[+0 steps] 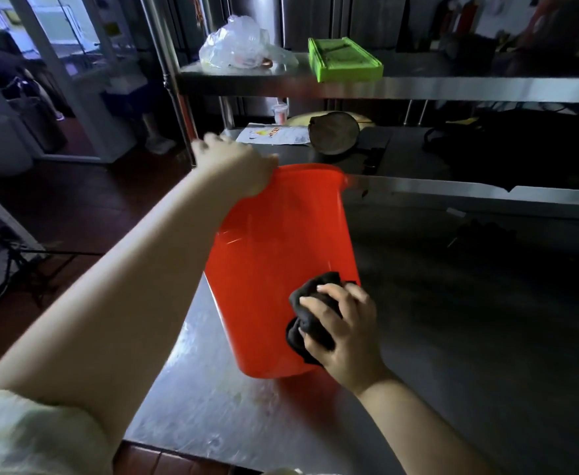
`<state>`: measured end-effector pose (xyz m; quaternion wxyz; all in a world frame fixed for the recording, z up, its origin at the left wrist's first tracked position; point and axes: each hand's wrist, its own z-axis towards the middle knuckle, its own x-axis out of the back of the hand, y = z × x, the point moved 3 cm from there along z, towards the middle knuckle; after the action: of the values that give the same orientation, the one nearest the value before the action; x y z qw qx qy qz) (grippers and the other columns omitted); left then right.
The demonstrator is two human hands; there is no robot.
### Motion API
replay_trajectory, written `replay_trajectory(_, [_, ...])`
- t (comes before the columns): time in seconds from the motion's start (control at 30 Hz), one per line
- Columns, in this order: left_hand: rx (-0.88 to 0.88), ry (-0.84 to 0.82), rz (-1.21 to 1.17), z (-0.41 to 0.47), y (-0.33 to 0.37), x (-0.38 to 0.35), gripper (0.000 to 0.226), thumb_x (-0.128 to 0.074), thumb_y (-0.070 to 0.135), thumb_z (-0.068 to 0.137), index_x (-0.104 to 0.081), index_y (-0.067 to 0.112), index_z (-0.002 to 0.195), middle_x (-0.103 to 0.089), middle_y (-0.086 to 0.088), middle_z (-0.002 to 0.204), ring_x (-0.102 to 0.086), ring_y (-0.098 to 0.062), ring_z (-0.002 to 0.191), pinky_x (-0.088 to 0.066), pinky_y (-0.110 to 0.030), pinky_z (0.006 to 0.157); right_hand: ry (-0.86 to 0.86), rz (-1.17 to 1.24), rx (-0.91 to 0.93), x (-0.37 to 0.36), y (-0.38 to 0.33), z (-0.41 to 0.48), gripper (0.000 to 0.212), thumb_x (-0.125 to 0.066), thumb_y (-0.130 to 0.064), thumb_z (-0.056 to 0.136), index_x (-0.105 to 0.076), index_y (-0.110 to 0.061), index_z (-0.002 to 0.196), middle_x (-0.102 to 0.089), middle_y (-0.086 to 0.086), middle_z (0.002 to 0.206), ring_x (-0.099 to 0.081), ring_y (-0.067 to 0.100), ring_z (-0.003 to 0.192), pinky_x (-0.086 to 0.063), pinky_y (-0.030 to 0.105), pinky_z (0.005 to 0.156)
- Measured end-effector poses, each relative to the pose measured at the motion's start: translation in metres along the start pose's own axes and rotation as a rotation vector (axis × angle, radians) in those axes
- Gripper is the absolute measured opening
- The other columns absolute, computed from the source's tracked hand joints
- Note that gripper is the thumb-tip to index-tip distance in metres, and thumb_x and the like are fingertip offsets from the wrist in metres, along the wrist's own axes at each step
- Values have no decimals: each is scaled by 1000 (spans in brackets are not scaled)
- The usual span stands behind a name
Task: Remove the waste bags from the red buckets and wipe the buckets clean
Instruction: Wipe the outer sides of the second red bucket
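Steel bench (212,406), near its left edge, carries the tilted bucket (274,241), no bag showing; left hand (236,166) grips its rim, right hand (346,330) clutches a cloth (296,337) against its side, wiping seemingly underway.

Head view, looking forward-down, close over steel table (452,389).

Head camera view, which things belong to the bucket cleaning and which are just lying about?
Job: red plastic bucket, tilted on the steel table; crumpled black cloth; left hand gripping the rim; right hand holding the cloth against the bucket's side.
Lying about: green plastic tray on the upper shelf; clear plastic bag beside it, possibly a waste bag; white printed packet on the lower shelf.
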<state>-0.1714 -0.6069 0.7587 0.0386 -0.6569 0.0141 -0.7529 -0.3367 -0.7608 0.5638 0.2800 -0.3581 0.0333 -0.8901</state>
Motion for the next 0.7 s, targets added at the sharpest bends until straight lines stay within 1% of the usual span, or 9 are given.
replay_trajectory(0.03, [-73,66,-110,-5,6,-7,61,-22,57,99,-57,15,123,-50,-22,134,-44,-39,122,-35,-47,99,-13,-7,10,-1,-3,0,42,-66,-41,78,-56,-32,117,-47,-3,128,-45,31,115,-36,43,98])
replay_trajectory(0.1, [-198,255,-315,-16,7,-21,50,-25,49,101,-63,16,108,-62,-15,118,-54,-37,109,-43,-42,85,-40,-32,26,-3,-7,-1,45,-69,-42,75,-54,-34,117,-47,-4,128,-44,30,116,-38,44,96])
replay_trajectory(0.13, [-209,334,-358,-18,4,-26,47,-28,46,101,-64,17,102,-65,-10,113,-56,-36,106,-42,-40,80,-47,-37,45,-5,-9,-3,46,-69,-42,75,-54,-34,117,-47,-4,128,-44,29,116,-37,44,95])
replay_trajectory(0.2, [-190,382,-394,-19,-2,-31,44,-32,45,101,-66,19,99,-67,-5,110,-55,-33,106,-40,-38,78,-67,-16,71,-5,-12,7,46,-66,-44,77,-52,-35,120,-47,-3,129,-44,30,117,-35,43,97])
replay_trajectory(0.37, [-267,379,-452,-25,-8,-33,39,-34,46,100,-68,26,105,-67,1,111,-54,-29,110,-42,-39,87,2,44,-188,1,6,112,43,-52,-49,86,-53,-29,124,-50,6,128,-44,34,114,-32,44,99])
replay_trajectory(0.47, [-311,361,-450,-23,-16,-35,35,-33,47,100,-63,32,110,-65,8,114,-51,-25,113,-31,-36,88,33,18,-184,-1,4,138,44,-53,-52,85,-51,-29,123,-50,4,129,-43,33,114,-35,44,97])
replay_trajectory(0.57, [-297,246,-551,-16,-27,-31,27,-32,38,101,-55,37,116,-61,13,120,-45,-24,115,-26,-40,92,-1,25,-121,-8,-7,103,42,-61,-44,81,-59,-28,120,-54,3,125,-46,33,111,-37,42,96])
replay_trajectory(0.63, [-186,172,-622,-13,-34,-27,28,-33,29,101,-55,33,116,-60,2,121,-46,-27,115,-31,-43,99,-31,55,-61,-12,-12,59,41,-65,-40,78,-62,-27,117,-55,2,123,-51,34,109,-37,42,98])
replay_trajectory(0.7, [-76,155,-646,-13,-36,-25,27,-36,28,97,-57,30,113,-62,-5,115,-52,-29,111,-37,-44,100,-99,60,32,-12,-13,13,41,-62,-42,80,-58,-29,118,-51,0,127,-50,34,112,-35,44,102])
